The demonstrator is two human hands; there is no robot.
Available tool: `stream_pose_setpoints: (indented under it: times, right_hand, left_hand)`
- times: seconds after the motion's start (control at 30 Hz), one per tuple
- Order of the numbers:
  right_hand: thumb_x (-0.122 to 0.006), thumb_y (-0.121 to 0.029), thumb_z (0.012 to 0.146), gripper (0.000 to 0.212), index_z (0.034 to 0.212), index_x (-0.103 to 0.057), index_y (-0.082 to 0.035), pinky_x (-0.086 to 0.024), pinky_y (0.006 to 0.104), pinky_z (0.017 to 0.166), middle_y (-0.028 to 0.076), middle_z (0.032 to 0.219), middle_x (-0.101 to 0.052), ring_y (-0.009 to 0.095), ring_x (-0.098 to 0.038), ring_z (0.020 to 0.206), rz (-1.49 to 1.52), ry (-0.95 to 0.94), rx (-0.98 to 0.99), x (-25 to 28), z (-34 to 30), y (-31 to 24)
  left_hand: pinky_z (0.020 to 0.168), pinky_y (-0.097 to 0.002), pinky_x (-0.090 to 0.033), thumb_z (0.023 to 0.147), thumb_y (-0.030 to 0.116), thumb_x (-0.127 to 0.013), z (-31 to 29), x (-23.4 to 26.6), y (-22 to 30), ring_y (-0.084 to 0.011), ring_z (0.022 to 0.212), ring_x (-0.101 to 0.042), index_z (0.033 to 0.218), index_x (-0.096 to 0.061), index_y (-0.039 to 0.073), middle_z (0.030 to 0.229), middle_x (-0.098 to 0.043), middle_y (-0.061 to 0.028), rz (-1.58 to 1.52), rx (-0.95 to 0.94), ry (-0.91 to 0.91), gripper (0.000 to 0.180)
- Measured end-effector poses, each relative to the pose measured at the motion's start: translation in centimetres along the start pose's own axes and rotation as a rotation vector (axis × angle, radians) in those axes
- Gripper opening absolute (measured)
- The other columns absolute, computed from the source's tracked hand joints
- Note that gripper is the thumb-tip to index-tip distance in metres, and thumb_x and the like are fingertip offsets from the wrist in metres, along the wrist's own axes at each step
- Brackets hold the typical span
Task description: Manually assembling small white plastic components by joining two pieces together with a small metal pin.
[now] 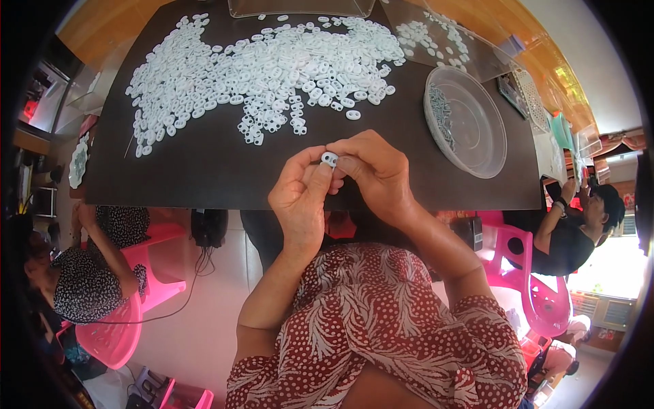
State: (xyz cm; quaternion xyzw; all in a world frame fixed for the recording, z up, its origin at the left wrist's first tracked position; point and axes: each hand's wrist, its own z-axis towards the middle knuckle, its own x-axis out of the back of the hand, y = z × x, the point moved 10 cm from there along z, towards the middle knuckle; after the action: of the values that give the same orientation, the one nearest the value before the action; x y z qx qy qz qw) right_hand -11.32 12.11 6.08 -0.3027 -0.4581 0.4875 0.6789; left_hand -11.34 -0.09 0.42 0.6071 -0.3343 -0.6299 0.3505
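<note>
Close to the table's near edge, my left hand [300,198] pinches a small white oval plastic piece with two holes [330,158] between thumb and fingers. My right hand [383,170] meets it from the other side, its thumb and forefinger closed at the piece's right end. Whether anything else is between the right fingertips is hidden. Beyond both hands spreads a big heap of similar white two-hole pieces [272,68]. Several of them lie in short rows at its near edge [298,114]. To the right, a round clear plastic dish [492,140] holds many small metal screws or pins [441,112].
A clear tray [300,8] stands at the dark table's [204,184] far edge. Flat clear plastic with more white pieces [436,37] lies far right. People sit on pink chairs at left [112,337] and right [538,300]. A cable [177,310] hangs at left.
</note>
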Motion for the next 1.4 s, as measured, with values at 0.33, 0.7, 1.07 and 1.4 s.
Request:
stream_pose_setpoints:
  times: [0.33,0.7,1.07,1.4]
  right_hand:
    - [-0.06,0.007,0.074,0.018,0.089,-0.063,-0.001,-0.046,0.0299,0.062,0.008,0.076,-0.057,0.019,-0.055,0.071,0.012,-0.038,-0.003,-0.1,0.2,0.2]
    - [-0.067,0.003,0.065,0.032,0.096,-0.063,-0.002,-0.046,0.0309,0.062,0.009,0.087,-0.06,0.022,-0.055,0.076,-0.144,-0.009,0.17,-0.2,-0.3,-2.2]
    - [-0.066,0.002,0.068,0.029,0.096,-0.064,-0.002,-0.046,0.0343,0.067,0.011,0.089,-0.062,0.026,-0.055,0.077,-0.182,0.069,0.225,0.7,-0.8,-2.0]
    - [-0.067,0.001,0.068,0.032,0.099,-0.064,-0.002,-0.046,0.0334,0.067,0.01,0.091,-0.061,0.026,-0.054,0.077,-0.25,0.063,0.284,0.3,-0.7,-3.1]
  left_hand:
    - [0.066,-0.0211,-0.048,0.091,0.004,-0.054,-0.2,-0.6,0.0,-0.0088,0.071,-0.057,0.115,-0.051,-0.006,0.084,-0.063,-0.0078,0.026,0.009,-0.087,0.026]
    - [0.063,-0.0219,-0.046,0.089,0.004,-0.057,0.2,-0.3,0.8,-0.0096,0.066,-0.056,0.111,-0.055,-0.008,0.078,-0.062,-0.0061,-0.037,-0.001,-0.066,0.025]
    - [0.067,-0.0207,-0.046,0.09,0.001,-0.053,-0.2,-0.6,1.0,-0.0091,0.071,-0.055,0.113,-0.058,-0.008,0.084,-0.062,-0.006,0.119,-0.016,-0.041,0.025]
    - [0.072,-0.0204,-0.046,0.09,0.002,-0.055,-0.1,-0.7,0.5,-0.0086,0.078,-0.056,0.111,-0.058,-0.009,0.093,-0.062,-0.0069,-0.104,0.063,-0.014,0.024]
